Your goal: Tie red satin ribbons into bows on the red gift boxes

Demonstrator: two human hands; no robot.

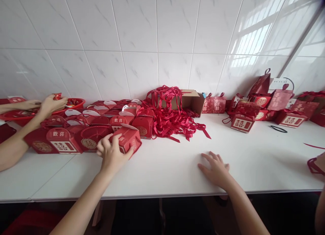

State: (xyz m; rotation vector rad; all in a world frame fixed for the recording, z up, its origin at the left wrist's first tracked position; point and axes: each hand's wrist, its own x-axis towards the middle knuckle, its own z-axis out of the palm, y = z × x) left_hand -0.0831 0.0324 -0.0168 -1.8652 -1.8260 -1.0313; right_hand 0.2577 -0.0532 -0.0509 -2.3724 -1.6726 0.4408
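Note:
My left hand (113, 152) is closed around a red gift box (131, 140), which is tilted at the right end of the front row. Over the white table (175, 170), my right hand (214, 169) has its fingers apart and holds nothing; whether its fingertips touch the tabletop I cannot tell. Rows of red gift boxes (62, 140) with gold and white lettering stand to the left of my left hand. Behind and to the right of the held box lies a tangled heap of red ribbons (175, 123).
A co-worker's hands (49, 104) are over a red basin (78, 103) of small packets at the left. Behind the ribbons, a cardboard box (196, 103) lies near the tiled wall. More red boxes (242, 121) and a black loop (278, 128) are at the right.

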